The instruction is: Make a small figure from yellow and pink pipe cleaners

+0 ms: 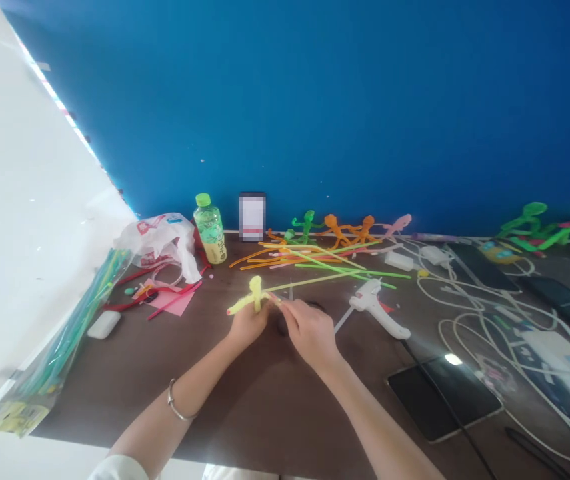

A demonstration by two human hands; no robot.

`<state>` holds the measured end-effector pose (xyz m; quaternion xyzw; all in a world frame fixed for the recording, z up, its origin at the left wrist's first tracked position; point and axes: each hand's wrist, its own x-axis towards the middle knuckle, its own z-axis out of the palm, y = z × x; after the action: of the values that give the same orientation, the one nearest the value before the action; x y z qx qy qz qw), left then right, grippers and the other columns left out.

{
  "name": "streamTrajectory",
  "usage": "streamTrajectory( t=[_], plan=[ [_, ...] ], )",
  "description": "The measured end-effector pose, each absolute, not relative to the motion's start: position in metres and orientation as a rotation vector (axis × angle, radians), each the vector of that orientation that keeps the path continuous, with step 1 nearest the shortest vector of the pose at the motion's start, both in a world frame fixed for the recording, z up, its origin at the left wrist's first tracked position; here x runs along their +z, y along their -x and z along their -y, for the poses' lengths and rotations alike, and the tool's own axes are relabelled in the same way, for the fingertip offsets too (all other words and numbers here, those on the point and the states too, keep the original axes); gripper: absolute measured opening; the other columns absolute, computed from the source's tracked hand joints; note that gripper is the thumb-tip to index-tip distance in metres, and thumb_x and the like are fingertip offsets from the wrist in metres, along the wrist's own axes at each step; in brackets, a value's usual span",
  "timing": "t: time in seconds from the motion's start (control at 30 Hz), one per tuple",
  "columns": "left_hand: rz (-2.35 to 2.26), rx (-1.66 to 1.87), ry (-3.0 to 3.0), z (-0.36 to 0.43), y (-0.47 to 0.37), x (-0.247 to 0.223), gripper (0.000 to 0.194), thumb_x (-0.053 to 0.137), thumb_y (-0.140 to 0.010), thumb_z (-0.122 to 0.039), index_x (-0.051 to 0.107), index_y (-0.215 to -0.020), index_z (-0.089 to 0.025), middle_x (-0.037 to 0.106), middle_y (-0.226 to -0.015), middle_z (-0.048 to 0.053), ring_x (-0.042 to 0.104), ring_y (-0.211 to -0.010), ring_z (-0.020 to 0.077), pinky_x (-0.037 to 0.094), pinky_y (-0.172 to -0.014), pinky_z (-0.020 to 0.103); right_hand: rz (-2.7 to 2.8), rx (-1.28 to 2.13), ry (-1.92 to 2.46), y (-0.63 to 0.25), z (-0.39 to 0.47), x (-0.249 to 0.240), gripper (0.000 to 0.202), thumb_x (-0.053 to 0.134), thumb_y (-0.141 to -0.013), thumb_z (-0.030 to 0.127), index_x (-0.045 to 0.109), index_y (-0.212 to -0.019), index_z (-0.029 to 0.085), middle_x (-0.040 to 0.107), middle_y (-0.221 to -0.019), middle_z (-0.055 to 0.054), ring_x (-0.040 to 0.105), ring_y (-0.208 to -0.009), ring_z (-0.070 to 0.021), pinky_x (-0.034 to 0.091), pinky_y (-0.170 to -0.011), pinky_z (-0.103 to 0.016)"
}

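My left hand (249,327) is closed around the lower part of a yellow pipe-cleaner figure (255,290), held just above the table. The figure has a round head and one arm stretched out to the left, with a reddish tip. From the right, my right hand (313,331) pinches the figure's other arm near its end; the fingertips partly hide it. Behind my right hand lie scissors (291,291), their blades pointing away and their dark handles mostly covered. Loose orange and green pipe cleaners (315,257) are spread beyond both hands.
To the right are a white glue gun (377,310), a tablet (442,397) and tangled white cables (465,320). Finished pipe-cleaner figures (335,230) lean along the blue wall. At left stand a green-capped bottle (211,230), a plastic bag (159,240) and packed pipe cleaners (75,327).
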<state>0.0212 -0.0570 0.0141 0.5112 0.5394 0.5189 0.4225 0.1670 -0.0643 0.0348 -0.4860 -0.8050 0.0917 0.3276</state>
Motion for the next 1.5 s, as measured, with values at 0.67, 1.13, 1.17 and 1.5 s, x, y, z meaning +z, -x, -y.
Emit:
streamTrajectory(
  t=[0.67,1.13,1.17,1.5],
  plan=[
    [-0.908,1.289,-0.76,0.055,-0.024,0.009,0.032,0.071,-0.06,-0.038,0.059,-0.074,-0.012,0.031,-0.042,-0.009,0.022,-0.038,0.0013,0.015,-0.038,0.017,1.744,0.965,1.26,-0.155,0.059,0.019,0.036,0.04,-0.083,0.041,0.058,-0.066,0.015,0.057,-0.057,-0.001,0.05,-0.052,-0.0128,0.035,-0.048,-0.022],
    [-1.094,1.244,-0.892,0.055,-0.025,0.01,0.031,0.067,-0.062,-0.039,0.063,-0.075,-0.01,0.033,-0.04,-0.008,0.026,-0.036,0.0022,0.019,-0.038,0.018,2.2,0.252,1.132,-0.163,0.063,0.025,0.027,0.035,-0.088,0.023,0.06,-0.098,0.02,0.055,-0.108,-0.011,0.06,-0.078,-0.0156,0.046,-0.062,-0.024],
    [-1.068,1.255,-0.86,0.055,-0.025,0.01,0.032,0.068,-0.062,-0.038,0.062,-0.076,-0.01,0.032,-0.041,-0.008,0.025,-0.036,0.0018,0.018,-0.037,0.018,2.159,0.347,1.088,-0.162,0.062,0.025,0.027,0.035,-0.088,0.022,0.06,-0.098,0.021,0.054,-0.112,-0.01,0.06,-0.086,-0.017,0.047,-0.069,-0.027],
    [-1.068,1.386,-0.695,0.051,-0.02,0.013,0.042,0.071,-0.058,-0.04,0.061,-0.087,-0.011,0.035,-0.044,-0.008,0.027,-0.038,0.0017,0.016,-0.036,0.016,2.106,0.529,1.016,-0.163,0.055,0.019,0.028,0.032,-0.089,0.022,0.056,-0.104,0.02,0.058,-0.109,-0.009,0.055,-0.101,-0.0186,0.044,-0.087,-0.032]
  ],
)
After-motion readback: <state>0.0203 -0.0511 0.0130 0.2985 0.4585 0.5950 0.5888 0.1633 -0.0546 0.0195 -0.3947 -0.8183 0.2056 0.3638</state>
